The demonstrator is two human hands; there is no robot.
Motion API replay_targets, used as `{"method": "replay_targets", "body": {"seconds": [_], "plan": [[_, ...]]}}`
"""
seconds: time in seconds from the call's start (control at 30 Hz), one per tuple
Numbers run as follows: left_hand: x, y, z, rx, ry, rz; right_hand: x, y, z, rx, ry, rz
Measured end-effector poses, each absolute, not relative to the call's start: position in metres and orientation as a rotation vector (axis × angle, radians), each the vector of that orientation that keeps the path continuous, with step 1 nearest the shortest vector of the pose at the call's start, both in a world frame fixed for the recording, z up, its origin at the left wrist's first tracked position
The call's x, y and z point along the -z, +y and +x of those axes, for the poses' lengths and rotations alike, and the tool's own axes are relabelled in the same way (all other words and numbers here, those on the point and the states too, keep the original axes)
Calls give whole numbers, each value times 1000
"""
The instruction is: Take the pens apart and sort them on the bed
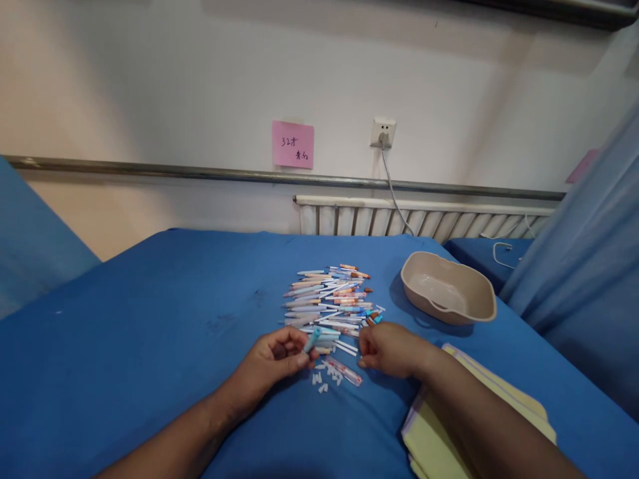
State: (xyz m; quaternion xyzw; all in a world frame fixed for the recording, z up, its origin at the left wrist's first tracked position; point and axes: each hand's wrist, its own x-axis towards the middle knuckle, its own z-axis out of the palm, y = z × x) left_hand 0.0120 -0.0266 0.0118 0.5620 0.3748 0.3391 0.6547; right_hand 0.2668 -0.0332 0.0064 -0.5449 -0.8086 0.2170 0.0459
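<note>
My left hand pinches a teal pen barrel between thumb and fingers, its upper end tilted away from me. Just right of the pile, my right hand is closed with the fingers curled; whatever they may hold is hidden. Between and beyond both hands lies a pile of pen parts: pale barrels, white refills, and orange, brown and blue pieces. Near my left fingertips are several small white tips and a clear pen barrel with red print.
A beige plastic basin stands at the right on the blue sheet. A folded yellow cloth lies under my right forearm. Behind are a radiator, a wall socket with a plugged cable, and a blue curtain at the right.
</note>
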Motion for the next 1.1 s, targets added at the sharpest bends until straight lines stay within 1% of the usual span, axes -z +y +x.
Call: {"method": "replay_targets", "body": {"seconds": [0.17,0.3,0.6,0.73,0.93,1.1], "plan": [[-11,-21,11,-776,823,1244,-5,-30,273,-664,-2492,-1687],[-10,-19,13,-801,849,1211,-4,-24,279,-538,-2441,-1717],[-9,-16,14,-756,951,1263,-6,-6,301,-391,-1860,-1785],[-5,-11,12,-745,954,1278,1,1,308,-408,-1706,-1759],[2,-7,15,-786,993,1291,13,7,306,-420,-1731,-1736],[2,-7,34,-826,1055,1308,2,-12,290,-581,-1764,-1650]]}}
